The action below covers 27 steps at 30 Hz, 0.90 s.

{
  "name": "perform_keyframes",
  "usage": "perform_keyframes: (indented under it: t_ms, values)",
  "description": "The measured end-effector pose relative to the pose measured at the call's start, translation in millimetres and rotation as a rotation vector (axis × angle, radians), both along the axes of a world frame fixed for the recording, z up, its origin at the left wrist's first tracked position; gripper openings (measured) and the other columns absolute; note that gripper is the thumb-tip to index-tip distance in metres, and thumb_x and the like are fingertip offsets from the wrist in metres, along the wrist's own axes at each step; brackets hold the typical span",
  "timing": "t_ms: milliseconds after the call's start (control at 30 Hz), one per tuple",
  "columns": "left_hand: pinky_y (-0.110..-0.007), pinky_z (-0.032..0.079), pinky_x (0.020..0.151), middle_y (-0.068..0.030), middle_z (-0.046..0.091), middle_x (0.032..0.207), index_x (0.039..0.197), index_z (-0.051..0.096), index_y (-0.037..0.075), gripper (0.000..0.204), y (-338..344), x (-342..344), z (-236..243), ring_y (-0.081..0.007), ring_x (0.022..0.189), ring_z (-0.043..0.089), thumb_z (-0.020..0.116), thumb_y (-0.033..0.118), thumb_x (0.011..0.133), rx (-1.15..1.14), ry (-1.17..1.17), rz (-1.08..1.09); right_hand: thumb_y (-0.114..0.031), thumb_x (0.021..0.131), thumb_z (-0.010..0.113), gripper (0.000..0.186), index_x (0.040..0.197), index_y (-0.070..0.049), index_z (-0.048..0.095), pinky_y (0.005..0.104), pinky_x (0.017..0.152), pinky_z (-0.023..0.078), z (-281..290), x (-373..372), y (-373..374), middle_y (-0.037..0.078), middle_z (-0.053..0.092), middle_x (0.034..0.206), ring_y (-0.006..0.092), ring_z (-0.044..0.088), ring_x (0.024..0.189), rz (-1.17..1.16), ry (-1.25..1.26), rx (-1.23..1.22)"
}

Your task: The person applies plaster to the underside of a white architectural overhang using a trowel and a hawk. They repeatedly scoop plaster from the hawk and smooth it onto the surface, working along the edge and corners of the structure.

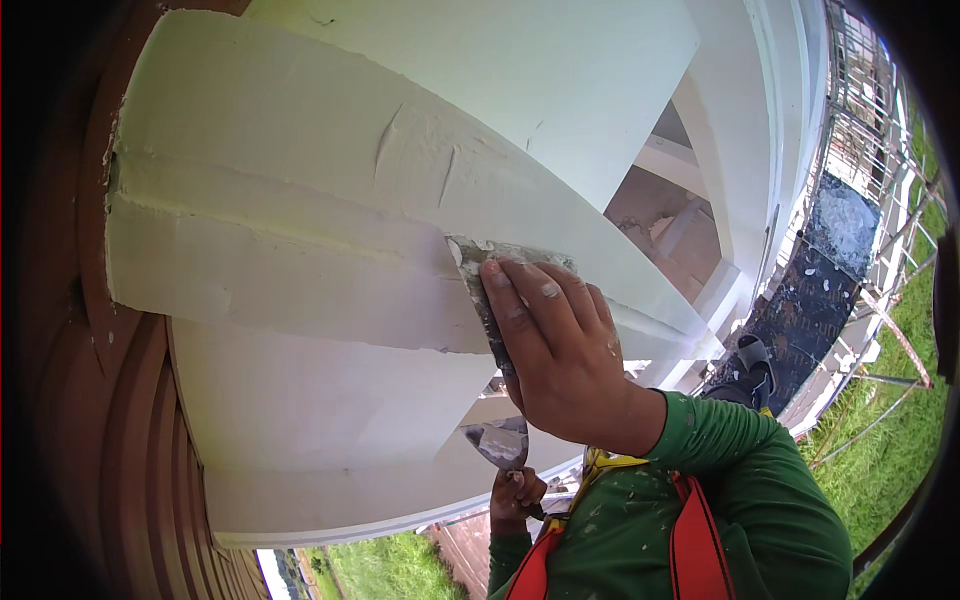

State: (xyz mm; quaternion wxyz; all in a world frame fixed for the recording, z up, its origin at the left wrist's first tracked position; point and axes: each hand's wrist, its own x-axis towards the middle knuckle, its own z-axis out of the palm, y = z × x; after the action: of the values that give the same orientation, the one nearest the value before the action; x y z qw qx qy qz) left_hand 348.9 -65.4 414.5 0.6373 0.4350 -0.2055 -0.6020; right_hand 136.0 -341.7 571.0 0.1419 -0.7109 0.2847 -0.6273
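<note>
My right hand [560,345] presses a flat, plaster-smeared finishing trowel [485,315] against a white plastered beam [330,215]. Its fingers wrap over the tool, whose handle they hide. Ridges and streaks of plaster mark the beam's face, and a lengthwise groove runs along it. Lower down, close to my body, my left hand [515,492] is closed round the handle of a small pointed trowel [500,442]. White plaster lies on that blade, which is held apart from the beam.
Brown ribbed cladding [160,440] borders the beam at left. Metal scaffolding [865,75] stands on the right around a dark, plaster-spattered platform [800,305], where my shoe [755,358] rests. Grass [880,440] lies far below. Red harness straps [700,535] cross my green sleeves and shirt.
</note>
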Motion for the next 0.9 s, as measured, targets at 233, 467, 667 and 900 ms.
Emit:
perform_keyframes:
  t_ms: [233, 467, 667, 900]
  values:
    - [-0.027, 0.035, 0.047, 0.0038, 0.037, 0.057, 0.146, 0.040, 0.003, 0.050, -7, -2, 4, -0.0087, 0.045, 0.036, 0.055, 0.015, 0.099, -0.028, -0.004, -0.031, -0.007, 0.077, 0.058, 0.060, 0.133, 0.012, 0.051, 0.0478, 0.092, 0.045, -47, 32, -20, 0.021, 0.051, 0.127, 0.0372, 0.054, 0.111, -0.249, 0.049, -0.021]
    - [-0.026, 0.035, 0.046, 0.0036, 0.038, 0.057, 0.147, 0.038, 0.002, 0.052, 10, 4, -1, -0.0088, 0.044, 0.035, 0.054, 0.014, 0.099, 0.008, 0.015, 0.011, -0.007, 0.078, 0.058, 0.058, 0.132, 0.012, 0.052, 0.0481, 0.096, 0.043, -68, 13, -11, 0.021, 0.049, 0.131, 0.0352, 0.051, 0.117, -0.231, 0.024, 0.085]
    - [-0.026, 0.034, 0.045, 0.0038, 0.036, 0.056, 0.149, 0.035, 0.001, 0.058, 8, 8, 1, -0.0089, 0.043, 0.034, 0.057, 0.015, 0.098, 0.026, 0.021, -0.005, -0.003, 0.078, 0.059, 0.062, 0.138, 0.007, 0.046, 0.0477, 0.098, 0.043, -95, 32, 1, 0.018, 0.050, 0.129, 0.0352, 0.050, 0.119, -0.153, 0.106, 0.097]
    - [-0.027, 0.034, 0.045, 0.0041, 0.036, 0.055, 0.151, 0.033, 0.001, 0.061, 8, 10, -3, -0.0091, 0.042, 0.034, 0.058, 0.018, 0.098, 0.039, -0.011, 0.007, 0.003, 0.088, 0.045, 0.042, 0.129, 0.004, 0.053, 0.0325, 0.087, 0.046, -85, -16, 5, 0.019, 0.055, 0.112, 0.0213, 0.056, 0.100, 0.145, -0.385, 0.770]
